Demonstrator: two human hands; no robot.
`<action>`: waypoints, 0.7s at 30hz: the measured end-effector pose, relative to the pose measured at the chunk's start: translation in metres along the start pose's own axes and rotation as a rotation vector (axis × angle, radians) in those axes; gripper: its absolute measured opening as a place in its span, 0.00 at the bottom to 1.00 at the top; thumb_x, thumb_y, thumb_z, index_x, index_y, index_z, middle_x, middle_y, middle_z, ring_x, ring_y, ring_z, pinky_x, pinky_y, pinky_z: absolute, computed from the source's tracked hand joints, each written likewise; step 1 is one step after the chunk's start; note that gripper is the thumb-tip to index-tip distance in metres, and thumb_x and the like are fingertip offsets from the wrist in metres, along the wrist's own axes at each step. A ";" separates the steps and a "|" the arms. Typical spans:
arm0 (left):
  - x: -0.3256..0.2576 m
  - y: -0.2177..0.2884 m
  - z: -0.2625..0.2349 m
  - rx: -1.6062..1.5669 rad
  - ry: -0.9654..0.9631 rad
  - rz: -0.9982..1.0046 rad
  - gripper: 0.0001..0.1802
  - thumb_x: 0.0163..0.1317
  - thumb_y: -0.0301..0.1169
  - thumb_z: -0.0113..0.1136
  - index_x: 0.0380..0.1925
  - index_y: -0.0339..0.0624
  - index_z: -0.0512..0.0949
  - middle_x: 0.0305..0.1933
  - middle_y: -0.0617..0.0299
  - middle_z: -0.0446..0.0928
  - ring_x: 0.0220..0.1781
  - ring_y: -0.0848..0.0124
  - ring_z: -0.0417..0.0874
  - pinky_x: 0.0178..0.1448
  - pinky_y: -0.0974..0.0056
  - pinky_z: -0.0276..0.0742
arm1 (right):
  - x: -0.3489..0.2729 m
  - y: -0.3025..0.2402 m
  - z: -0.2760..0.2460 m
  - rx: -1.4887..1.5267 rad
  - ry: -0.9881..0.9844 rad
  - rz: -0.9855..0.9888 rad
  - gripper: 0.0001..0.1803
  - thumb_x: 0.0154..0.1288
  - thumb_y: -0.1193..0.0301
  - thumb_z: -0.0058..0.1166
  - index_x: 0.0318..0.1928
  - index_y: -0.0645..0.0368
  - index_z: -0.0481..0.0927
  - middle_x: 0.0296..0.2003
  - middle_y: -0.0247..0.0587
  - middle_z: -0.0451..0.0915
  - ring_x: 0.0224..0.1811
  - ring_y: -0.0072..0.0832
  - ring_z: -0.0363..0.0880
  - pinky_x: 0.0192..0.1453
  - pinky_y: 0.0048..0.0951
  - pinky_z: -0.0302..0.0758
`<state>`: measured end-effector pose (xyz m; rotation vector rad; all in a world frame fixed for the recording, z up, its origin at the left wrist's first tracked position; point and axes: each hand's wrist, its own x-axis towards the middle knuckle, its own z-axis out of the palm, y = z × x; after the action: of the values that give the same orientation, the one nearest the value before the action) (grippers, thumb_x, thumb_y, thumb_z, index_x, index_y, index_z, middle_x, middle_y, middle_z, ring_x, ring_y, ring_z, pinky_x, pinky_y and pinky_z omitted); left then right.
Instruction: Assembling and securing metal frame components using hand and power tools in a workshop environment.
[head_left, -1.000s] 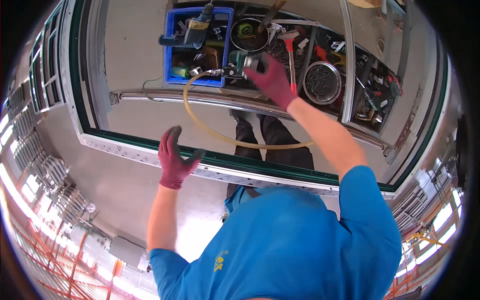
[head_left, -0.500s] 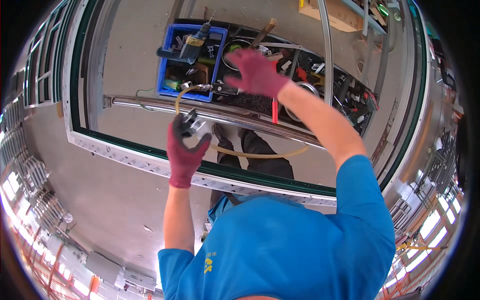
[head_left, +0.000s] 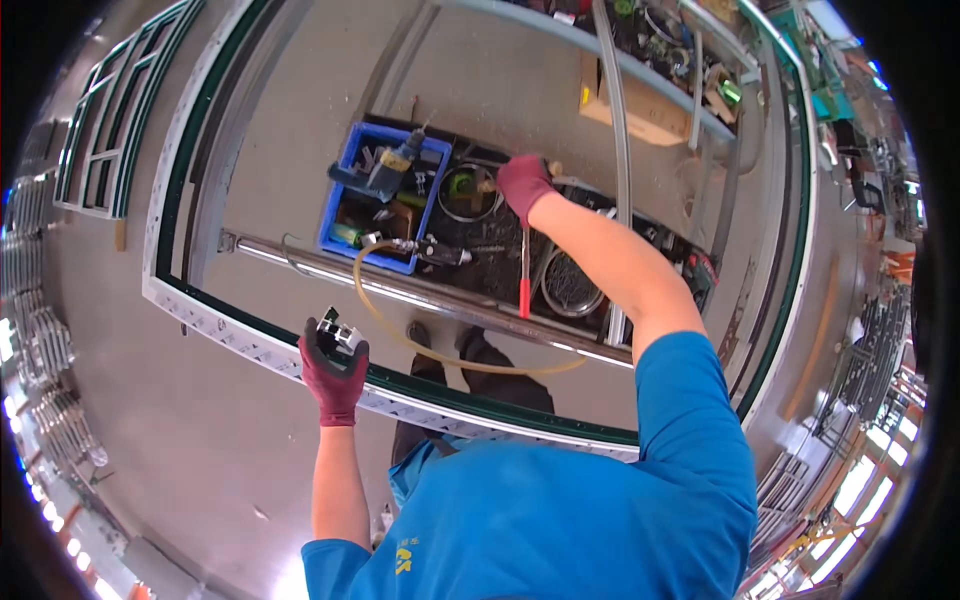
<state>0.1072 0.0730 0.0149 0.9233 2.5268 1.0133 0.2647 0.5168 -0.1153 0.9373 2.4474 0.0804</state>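
My left hand (head_left: 335, 375), in a maroon glove with dark fingertips, holds small silver-and-black metal fittings (head_left: 340, 335) between thumb and fingers, above the near edge of the green-and-white frame (head_left: 255, 345). Over the dark tool tray (head_left: 480, 275), my gloved right hand (head_left: 525, 187) is closed around a wooden handle (head_left: 556, 168); a tan end shows beside the fist, and the rest is hidden. Just below that hand, a red-handled tool (head_left: 525, 298) with a thin shaft lies in the tray. A round coil of wire or metal pieces (head_left: 572, 285) sits to its right.
A blue bin (head_left: 330, 215) at the tray's left holds a cordless drill (head_left: 385, 175) and small parts. A yellowish hose (head_left: 400, 345) loops from an air tool (head_left: 443, 253) toward me. Metal rails (head_left: 290, 258) cross the frame. A cardboard box (head_left: 640, 115) stands beyond.
My right hand, open and blurred over the tray before, has closed on the wooden handle. My left hand has moved left and nearer me with the fittings. The whole view has shifted.
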 end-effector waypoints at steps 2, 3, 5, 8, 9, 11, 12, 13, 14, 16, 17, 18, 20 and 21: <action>-0.005 -0.004 -0.005 -0.022 0.046 0.026 0.52 0.50 0.33 0.82 0.75 0.40 0.67 0.58 0.54 0.80 0.53 0.61 0.85 0.58 0.57 0.82 | -0.040 0.013 -0.026 0.025 0.095 -0.112 0.25 0.59 0.44 0.69 0.43 0.50 0.92 0.42 0.50 0.90 0.48 0.49 0.90 0.49 0.49 0.85; -0.003 -0.002 -0.006 -0.019 0.031 0.044 0.52 0.50 0.33 0.82 0.75 0.40 0.67 0.58 0.53 0.80 0.53 0.61 0.86 0.58 0.57 0.83 | -0.058 0.028 -0.026 0.108 0.145 -0.064 0.23 0.59 0.47 0.70 0.42 0.51 0.91 0.41 0.51 0.89 0.47 0.50 0.90 0.48 0.50 0.85; -0.004 -0.008 -0.007 -0.019 0.022 0.076 0.52 0.50 0.34 0.83 0.75 0.39 0.67 0.57 0.51 0.81 0.53 0.60 0.87 0.58 0.57 0.84 | -0.106 0.046 -0.028 0.293 0.181 0.020 0.20 0.61 0.51 0.69 0.41 0.54 0.89 0.41 0.53 0.88 0.47 0.52 0.89 0.49 0.51 0.84; -0.009 -0.014 -0.015 -0.066 0.009 0.092 0.52 0.50 0.34 0.83 0.75 0.37 0.66 0.58 0.51 0.81 0.53 0.60 0.87 0.57 0.57 0.85 | -0.202 0.042 -0.054 0.662 0.246 0.137 0.22 0.63 0.54 0.67 0.48 0.57 0.85 0.40 0.55 0.87 0.48 0.56 0.86 0.54 0.53 0.83; -0.011 -0.018 -0.016 -0.080 0.010 0.100 0.52 0.50 0.34 0.83 0.75 0.36 0.66 0.57 0.51 0.82 0.53 0.60 0.88 0.57 0.57 0.85 | -0.233 0.037 -0.059 0.761 0.154 0.147 0.24 0.63 0.56 0.67 0.53 0.59 0.83 0.43 0.57 0.87 0.50 0.56 0.86 0.54 0.51 0.83; -0.009 -0.018 -0.021 -0.117 -0.036 0.113 0.53 0.50 0.34 0.83 0.75 0.36 0.66 0.59 0.50 0.82 0.54 0.59 0.88 0.58 0.57 0.85 | -0.294 0.022 -0.036 0.943 0.208 0.076 0.28 0.62 0.57 0.68 0.58 0.62 0.82 0.44 0.55 0.87 0.49 0.51 0.87 0.53 0.46 0.81; -0.009 -0.020 -0.023 -0.137 -0.095 0.114 0.53 0.50 0.34 0.83 0.75 0.36 0.66 0.60 0.49 0.82 0.55 0.58 0.88 0.59 0.57 0.85 | -0.317 0.012 -0.014 1.026 0.353 -0.001 0.30 0.62 0.56 0.70 0.58 0.62 0.81 0.43 0.52 0.87 0.47 0.46 0.87 0.53 0.44 0.80; -0.010 -0.032 -0.020 -0.135 -0.105 0.142 0.52 0.51 0.33 0.83 0.75 0.34 0.65 0.63 0.46 0.81 0.59 0.57 0.87 0.63 0.56 0.84 | -0.336 0.002 -0.034 1.229 0.000 0.088 0.30 0.62 0.55 0.72 0.57 0.62 0.82 0.41 0.48 0.87 0.46 0.38 0.85 0.53 0.40 0.79; -0.009 -0.034 -0.018 -0.289 -0.128 0.175 0.51 0.53 0.32 0.82 0.75 0.33 0.65 0.65 0.44 0.81 0.61 0.57 0.87 0.65 0.55 0.83 | -0.362 -0.018 -0.057 1.417 -0.376 0.187 0.30 0.61 0.55 0.74 0.55 0.62 0.83 0.39 0.43 0.86 0.45 0.30 0.83 0.53 0.37 0.77; -0.002 -0.025 -0.030 -0.294 -0.190 0.205 0.49 0.56 0.32 0.80 0.75 0.33 0.65 0.62 0.47 0.82 0.61 0.60 0.86 0.64 0.57 0.82 | -0.395 -0.061 -0.031 1.462 -0.278 0.292 0.20 0.63 0.60 0.73 0.49 0.61 0.86 0.36 0.31 0.84 0.37 0.21 0.79 0.42 0.31 0.76; -0.001 -0.022 -0.034 -0.384 -0.223 0.139 0.49 0.57 0.33 0.80 0.75 0.34 0.65 0.61 0.49 0.82 0.57 0.63 0.86 0.62 0.59 0.82 | -0.401 -0.087 -0.040 1.617 -0.284 0.297 0.21 0.63 0.62 0.73 0.51 0.59 0.84 0.35 0.30 0.82 0.33 0.18 0.77 0.36 0.27 0.72; 0.000 -0.024 -0.033 -0.522 -0.206 0.157 0.49 0.58 0.34 0.81 0.76 0.34 0.65 0.59 0.52 0.82 0.55 0.66 0.85 0.60 0.61 0.82 | -0.404 -0.110 -0.057 1.767 -0.269 0.306 0.22 0.63 0.64 0.72 0.54 0.58 0.83 0.35 0.28 0.81 0.30 0.15 0.76 0.30 0.23 0.69; 0.004 -0.032 -0.032 -0.715 -0.254 0.190 0.48 0.60 0.32 0.80 0.76 0.35 0.64 0.61 0.54 0.81 0.58 0.69 0.83 0.60 0.64 0.81 | -0.392 -0.150 -0.079 1.857 -0.184 0.300 0.18 0.66 0.67 0.67 0.54 0.60 0.84 0.36 0.30 0.83 0.34 0.20 0.79 0.40 0.27 0.75; 0.005 -0.033 -0.034 -0.759 -0.293 0.180 0.47 0.61 0.31 0.79 0.76 0.35 0.64 0.62 0.54 0.80 0.58 0.69 0.83 0.60 0.65 0.80 | -0.381 -0.168 -0.063 1.911 -0.102 0.261 0.18 0.67 0.68 0.65 0.55 0.61 0.84 0.38 0.32 0.84 0.37 0.20 0.80 0.44 0.26 0.76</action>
<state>0.0727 0.0408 0.0164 0.9609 1.6230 1.5856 0.3724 0.1537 0.0693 1.7026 1.6367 -2.3618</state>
